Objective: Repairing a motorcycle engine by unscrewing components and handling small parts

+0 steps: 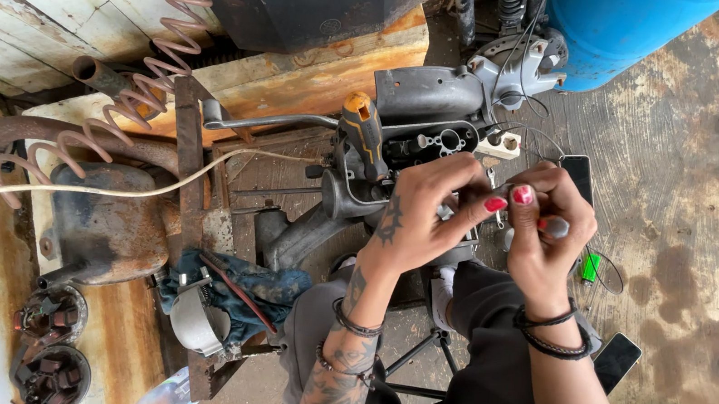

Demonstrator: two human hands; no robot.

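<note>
Metal small part sits pinched between left hand and right hand.

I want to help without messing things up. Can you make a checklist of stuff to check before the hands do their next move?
1. Both hands on the work: ok. The left hand and right hand meet above the lap, fingertips together.
2. What is pinched between them: cannot tell. It is small and mostly hidden; only a grey bit shows.
3. Thin wire free of snags: cannot tell. It loops toward the hands, its ends hidden.
4. Screwdriver within reach: ok. It stands among the engine parts just ahead.
5. Phone out of harm's way: not ok. It lies on the floor right by the right hand.
</note>
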